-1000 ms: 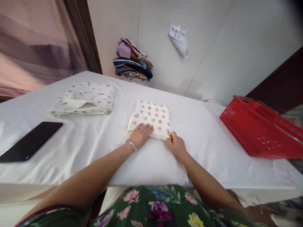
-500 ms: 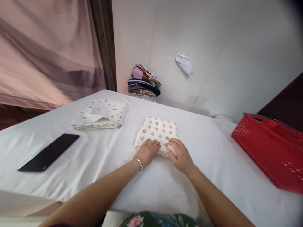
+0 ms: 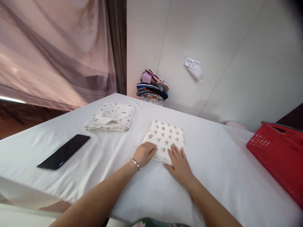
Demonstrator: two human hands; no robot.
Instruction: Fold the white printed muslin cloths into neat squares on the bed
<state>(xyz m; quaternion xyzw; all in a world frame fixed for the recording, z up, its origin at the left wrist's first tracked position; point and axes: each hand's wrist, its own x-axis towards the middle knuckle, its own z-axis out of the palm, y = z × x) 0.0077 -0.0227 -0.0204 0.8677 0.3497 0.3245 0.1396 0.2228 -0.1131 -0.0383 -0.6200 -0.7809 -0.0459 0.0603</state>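
Observation:
A folded cream cloth [image 3: 167, 135] printed with grey mushroom-like shapes and a few red and green ones lies in front of me on the white-covered table. My left hand [image 3: 144, 154], with a silver bracelet at its wrist, is closed at the cloth's near left corner, thumb and fingers on its edge. Flat on the near right part of the cloth rests my right hand [image 3: 180, 164], its fingers spread. Farther left lies a second folded cloth [image 3: 111, 115], white with small dark prints, its front edge lifted a little.
A black phone [image 3: 63, 152] lies on the white sheet [image 3: 101, 157] at left. On the right stands a red plastic basket [image 3: 279, 154]. Behind the table edge rises a stack of folded fabrics [image 3: 152, 86]. A labelled bag [image 3: 194, 69] hangs on the wall; pink curtains [image 3: 59, 47] hang left.
My left hand has gone from lying flat on the cloth to closing at its near left corner. My right hand has flattened onto the cloth. The whole view has shifted somewhat.

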